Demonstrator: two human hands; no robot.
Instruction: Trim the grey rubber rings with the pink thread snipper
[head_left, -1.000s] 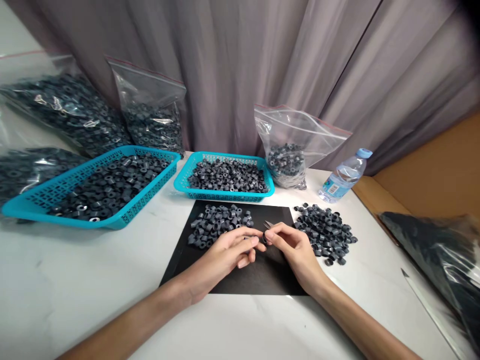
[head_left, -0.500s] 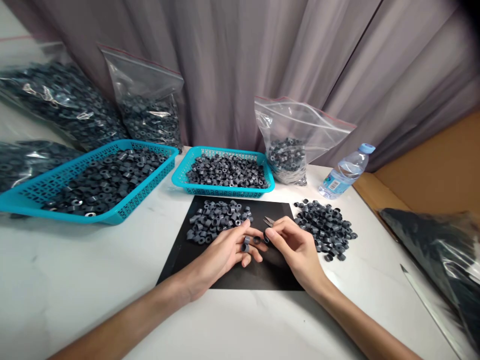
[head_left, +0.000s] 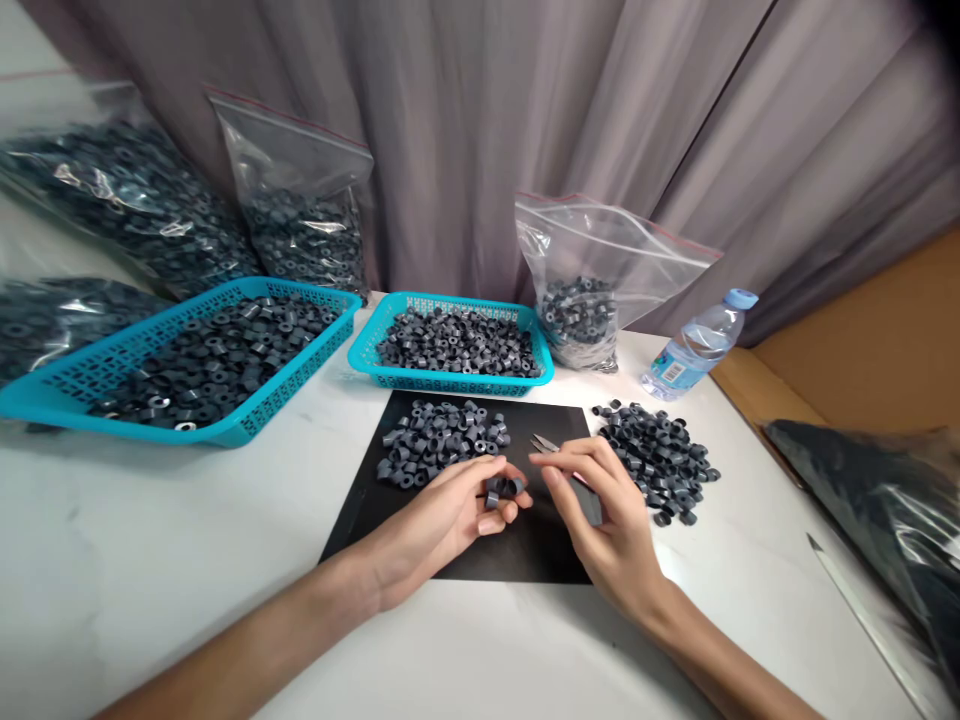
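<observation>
Silver blades [head_left: 544, 442], perhaps scissors, show beyond the partly obstructing right hand [head_left: 611, 510].

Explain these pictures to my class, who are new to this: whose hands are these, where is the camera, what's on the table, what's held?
No robot here: these are a person's bare hands. Every picture comes from one camera worn on the head, looking forward and down. The left hand cups a few small dark rings. The right hand has thumb and forefinger apart; whether it grips the metal tool beside them is unclear. On the white table are a black mat, two blue baskets of similar pieces and a plastic bottle.
</observation>
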